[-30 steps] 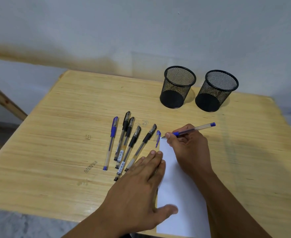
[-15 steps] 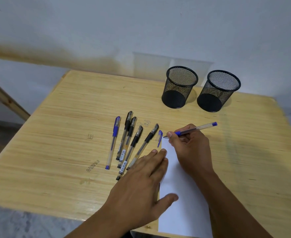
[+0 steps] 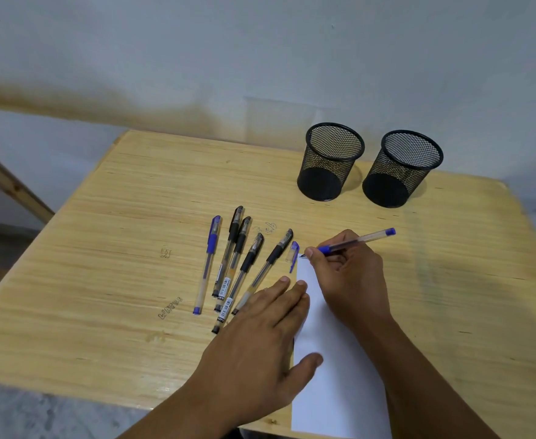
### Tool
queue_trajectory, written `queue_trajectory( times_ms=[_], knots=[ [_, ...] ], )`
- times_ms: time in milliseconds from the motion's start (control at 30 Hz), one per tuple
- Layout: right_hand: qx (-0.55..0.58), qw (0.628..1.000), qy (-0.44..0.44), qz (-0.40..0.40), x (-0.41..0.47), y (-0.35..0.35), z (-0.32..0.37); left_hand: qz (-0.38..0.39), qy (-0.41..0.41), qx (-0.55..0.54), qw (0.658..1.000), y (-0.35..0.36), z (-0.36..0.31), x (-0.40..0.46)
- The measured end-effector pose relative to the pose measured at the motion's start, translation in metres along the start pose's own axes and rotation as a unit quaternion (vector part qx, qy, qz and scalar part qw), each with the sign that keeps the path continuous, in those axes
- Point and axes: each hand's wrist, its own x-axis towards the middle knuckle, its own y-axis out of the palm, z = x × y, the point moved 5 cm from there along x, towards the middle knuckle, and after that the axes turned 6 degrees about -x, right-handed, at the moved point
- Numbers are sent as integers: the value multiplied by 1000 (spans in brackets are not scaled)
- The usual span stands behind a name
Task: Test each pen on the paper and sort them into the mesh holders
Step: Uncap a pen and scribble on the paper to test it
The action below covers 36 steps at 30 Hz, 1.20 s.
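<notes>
I see a wooden tabletop (image 3: 102, 280) w/ five capped pens (image 3: 238, 264) in a row, a loose blue cap (image 3: 293, 255), white paper (image 3: 333, 375) & two black mesh holders (image 3: 333, 163) at the back.

The right hand (image 3: 349, 277) rests on the paper sheet (image 3: 333, 375). Left of it lie a loose pen cap (image 3: 293, 255) and five pens (image 3: 238, 267); beyond it stand two mesh holders (image 3: 368, 166), side by side.

Just one head-worn cam, looking forward and down over the desk (image 3: 108, 280) from close up, wall behind it.
</notes>
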Motion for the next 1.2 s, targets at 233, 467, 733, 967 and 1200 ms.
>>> queue_trajectory(
  times_ms=[233, 467, 733, 967, 1200],
  knots=[
    [-5, 1000, -8, -15, 1, -1, -1, -1, 6, -7, 1000, 1, 0, 1],
    [-3, 1000, -3, -3, -1, -3, -2, -3, 4, -6, 1000, 1, 0, 0],
    [10, 1000, 2, -19, 0, -2, -3, -5, -2, -14, 1000, 0, 0, 1],
    [-6, 1000, -4, -16, 0, -2, -2, -6, -1, -19, 1000, -1, -1, 1],
    [0, 1000, -9, -18, -2, -2, -1, -3, -4, -14, 1000, 1, -1, 1]
  ],
)
